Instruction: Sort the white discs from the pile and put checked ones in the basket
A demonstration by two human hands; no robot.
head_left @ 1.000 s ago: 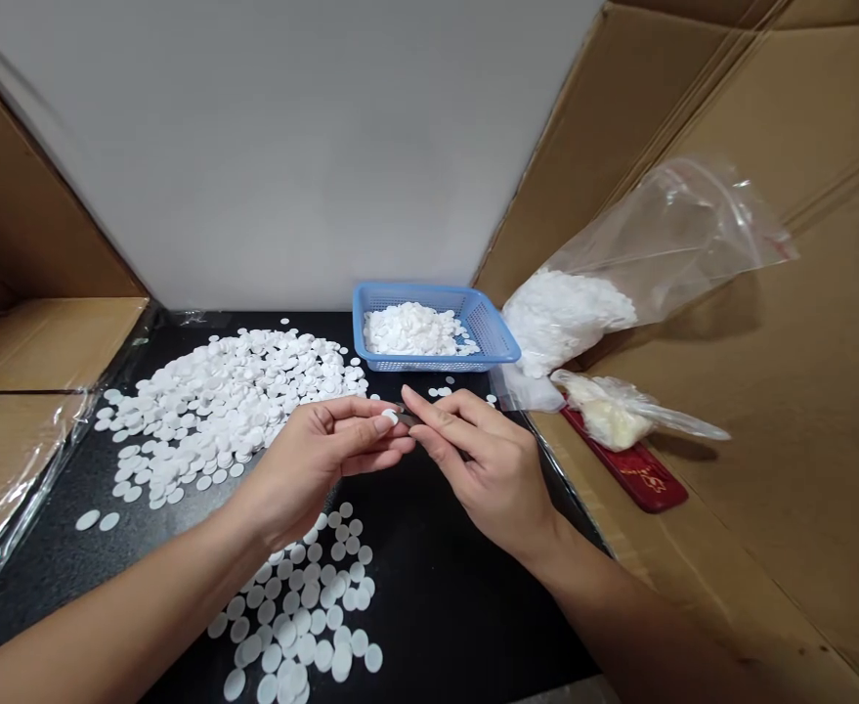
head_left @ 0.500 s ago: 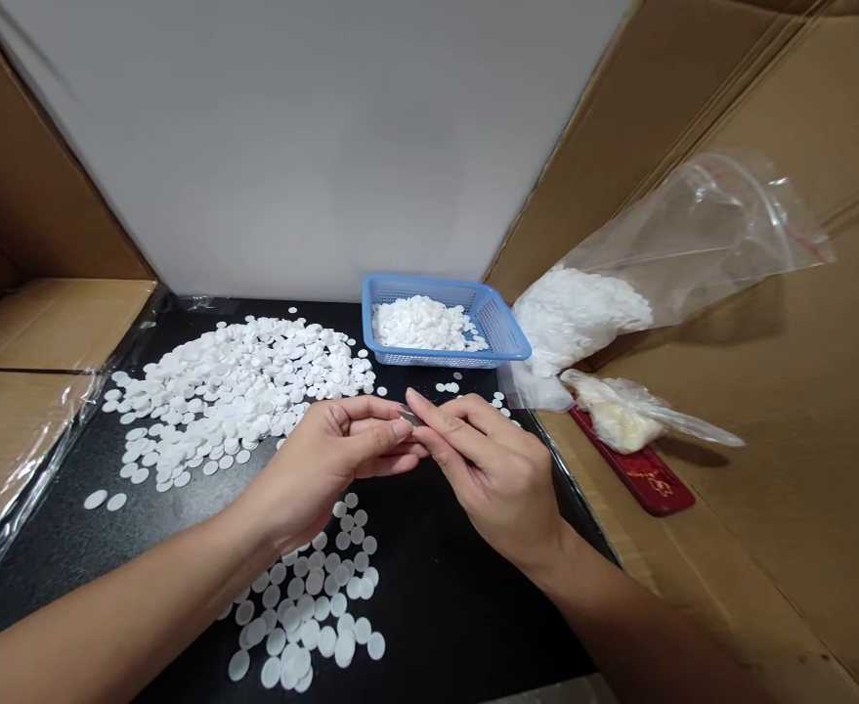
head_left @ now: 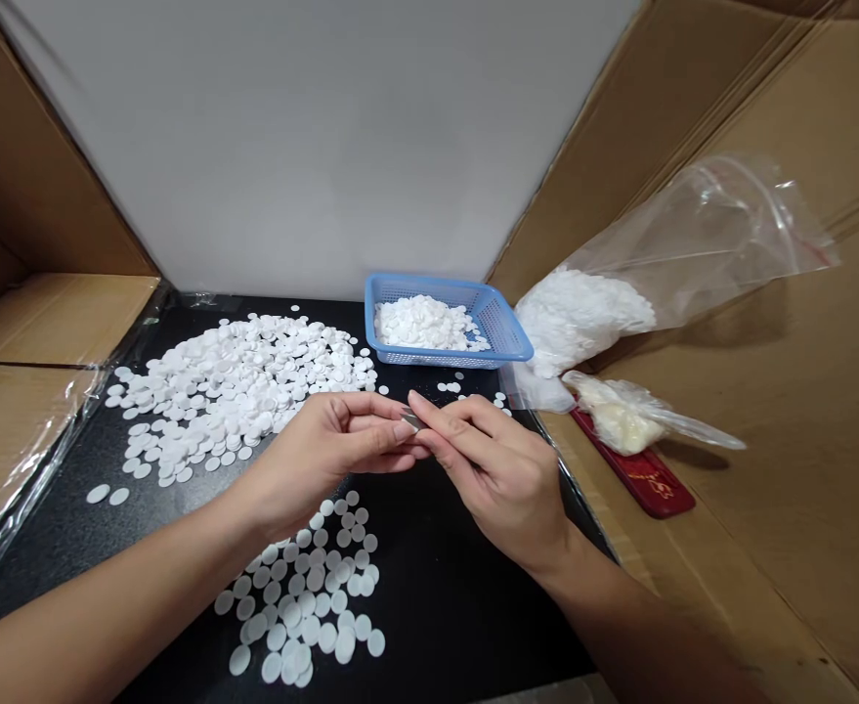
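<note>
My hands meet over the middle of the black table. A thin grey metal blade (head_left: 411, 418) shows between the fingertips of my right hand (head_left: 506, 469), which is closed on it. My left hand (head_left: 341, 445) is closed too, thumb against its fingers at the blade's tip; whatever it pinches is hidden. Below my hands lies a loose spread of round white discs (head_left: 319, 592), several overlapping. A larger heap of white discs (head_left: 245, 376) covers the table beyond my left hand.
Behind my hands stands a blue basket (head_left: 498, 332) with more white discs. At the right are a clear zip bag (head_left: 590, 313) of white pieces and a smaller bag (head_left: 623, 420) on a red case (head_left: 653, 489). Cardboard walls (head_left: 788, 391) and a white panel (head_left: 326, 147) surround the table.
My hands stay together, with only a slight shift. A little more of the grey blade shows between the fingertips. The discs, basket and bags have not moved on the table.
</note>
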